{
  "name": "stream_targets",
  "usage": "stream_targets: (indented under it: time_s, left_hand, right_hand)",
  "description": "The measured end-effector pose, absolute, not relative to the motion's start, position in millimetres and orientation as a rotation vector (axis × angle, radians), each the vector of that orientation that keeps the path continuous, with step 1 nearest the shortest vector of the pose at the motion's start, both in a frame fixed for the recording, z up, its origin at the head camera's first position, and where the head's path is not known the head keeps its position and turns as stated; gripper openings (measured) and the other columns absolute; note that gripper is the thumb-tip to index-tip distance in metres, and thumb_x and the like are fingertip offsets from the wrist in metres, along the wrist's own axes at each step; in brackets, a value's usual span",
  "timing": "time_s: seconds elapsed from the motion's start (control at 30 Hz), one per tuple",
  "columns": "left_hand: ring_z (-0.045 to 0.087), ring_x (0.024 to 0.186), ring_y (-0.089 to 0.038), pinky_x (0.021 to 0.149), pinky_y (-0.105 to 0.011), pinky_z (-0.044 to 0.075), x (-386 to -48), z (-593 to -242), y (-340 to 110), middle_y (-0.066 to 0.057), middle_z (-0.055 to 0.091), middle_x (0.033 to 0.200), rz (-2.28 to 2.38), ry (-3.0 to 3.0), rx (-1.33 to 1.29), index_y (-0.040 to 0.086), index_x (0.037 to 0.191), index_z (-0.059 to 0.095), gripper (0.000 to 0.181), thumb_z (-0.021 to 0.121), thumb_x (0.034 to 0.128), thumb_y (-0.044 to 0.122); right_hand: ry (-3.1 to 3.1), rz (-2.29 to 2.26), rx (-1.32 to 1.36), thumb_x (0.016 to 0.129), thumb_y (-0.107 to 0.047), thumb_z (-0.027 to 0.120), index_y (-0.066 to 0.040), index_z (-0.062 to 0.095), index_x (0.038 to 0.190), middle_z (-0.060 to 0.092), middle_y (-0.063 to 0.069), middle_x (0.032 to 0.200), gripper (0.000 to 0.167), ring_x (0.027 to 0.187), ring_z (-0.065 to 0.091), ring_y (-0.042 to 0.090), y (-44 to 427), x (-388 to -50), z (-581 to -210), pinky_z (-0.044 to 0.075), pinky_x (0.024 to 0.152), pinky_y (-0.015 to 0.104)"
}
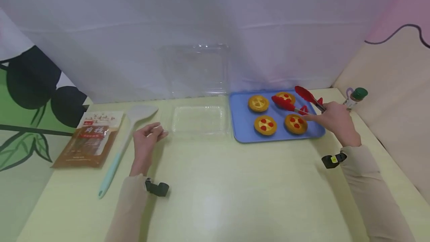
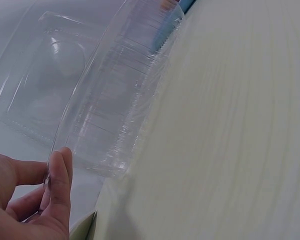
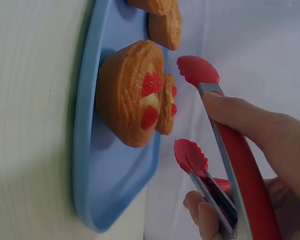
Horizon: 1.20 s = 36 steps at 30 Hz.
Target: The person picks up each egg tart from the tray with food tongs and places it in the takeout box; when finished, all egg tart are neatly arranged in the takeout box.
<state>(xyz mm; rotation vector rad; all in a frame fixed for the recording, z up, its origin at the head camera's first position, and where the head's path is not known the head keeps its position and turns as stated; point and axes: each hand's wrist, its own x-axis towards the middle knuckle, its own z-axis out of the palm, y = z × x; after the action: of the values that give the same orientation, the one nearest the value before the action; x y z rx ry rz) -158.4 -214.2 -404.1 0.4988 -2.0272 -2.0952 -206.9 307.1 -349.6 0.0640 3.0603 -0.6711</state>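
My left hand (image 1: pixel 146 140) pinches the near-left rim of a clear plastic clamshell box (image 2: pixel 105 100) between thumb and fingers. The box's lid (image 1: pixel 198 70) stands raised against the back curtain, and its base lies on the table. My right hand (image 1: pixel 337 119) grips red-tipped tongs (image 3: pixel 197 70) whose arms are spread, with nothing between the tips. The tongs hang over a blue tray (image 1: pixel 242 132). On it sit several egg tarts (image 3: pixel 127 95), most with red pieces on top; the tongs partly cover the far-right tart (image 1: pixel 288 95) in the head view.
Left of the box lies a spatula (image 1: pixel 117 160) with a pale turquoise handle. Beyond it is a brown-and-white food packet (image 1: pixel 85 141). A small green-capped bottle (image 1: pixel 356 98) stands behind my right hand. A white curtain (image 1: pixel 134 47) closes off the back.
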Motion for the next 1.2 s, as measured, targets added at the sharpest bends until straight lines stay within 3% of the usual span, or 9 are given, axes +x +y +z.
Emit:
stream_targets:
  time_s: [0.47, 0.83, 0.9, 1.0, 1.1, 1.2]
  left_hand:
    - [0.069, 0.066, -0.002, 0.077, -0.018, 0.06, -158, -405, -216, 0.0, 0.059, 0.08, -2.087, -2.041, 0.507, -0.015, 0.127, 0.054, 0.036, 0.059, 0.0956, 0.001]
    - [0.068, 0.066, -0.003, 0.079, -0.02, 0.061, -157, -406, -214, -0.001, 0.057, 0.079, -2.118, -2.004, 0.459, -0.019, 0.126, 0.052, 0.036, 0.058, 0.0952, -0.001]
    - [0.068, 0.066, -0.004, 0.079, -0.02, 0.061, -157, -406, -214, -0.002, 0.057, 0.08, -2.118, -1.998, 0.458, -0.018, 0.126, 0.052, 0.035, 0.058, 0.095, -0.002]
    - [0.067, 0.067, -0.004, 0.08, -0.02, 0.06, -157, -406, -214, -0.003, 0.056, 0.081, -2.114, -2.0, 0.469, -0.017, 0.126, 0.053, 0.035, 0.058, 0.0954, -0.001]
    - [0.067, 0.067, -0.003, 0.079, -0.019, 0.06, -157, -406, -214, -0.003, 0.056, 0.082, -2.096, -2.016, 0.48, -0.016, 0.126, 0.054, 0.034, 0.058, 0.0957, -0.001]
    - [0.067, 0.066, -0.002, 0.079, -0.019, 0.06, -157, -407, -214, -0.003, 0.056, 0.082, -2.088, -2.022, 0.488, -0.017, 0.126, 0.053, 0.034, 0.058, 0.0958, 0.0]
  right_hand:
    - [3.052, -0.621, 0.087, 0.081, -0.046, 0.076, 0.0, 0.054, 0.073, 0.035, 0.002, 0.06, 0.052, 0.057, 0.041, 0.022, 297, -219, -361, 0.023, 0.044, 0.027]
    - [3.108, -0.661, 0.11, 0.084, -0.046, 0.072, -0.006, 0.041, 0.063, 0.026, -0.001, 0.057, 0.055, 0.05, 0.035, 0.018, 291, -208, -358, 0.02, 0.042, 0.025]
    - [3.102, -0.686, 0.117, 0.084, -0.048, 0.072, -0.001, 0.047, 0.068, 0.027, -0.001, 0.057, 0.055, 0.05, 0.035, 0.018, 290, -205, -354, 0.02, 0.042, 0.025]
    - [3.096, -0.726, 0.118, 0.084, -0.052, 0.071, 0.006, 0.063, 0.088, 0.029, 0.0, 0.057, 0.059, 0.049, 0.035, 0.018, 287, -201, -347, 0.021, 0.041, 0.025]
    - [3.111, -0.736, 0.1, 0.083, -0.056, 0.07, 0.01, 0.064, 0.105, 0.029, 0.0, 0.056, 0.07, 0.049, 0.034, 0.017, 283, -197, -340, 0.021, 0.04, 0.025]
    - [3.142, -0.751, 0.069, 0.082, -0.059, 0.07, 0.012, 0.064, 0.112, 0.035, 0.002, 0.054, 0.077, 0.047, 0.033, 0.017, 278, -194, -335, 0.021, 0.039, 0.025]
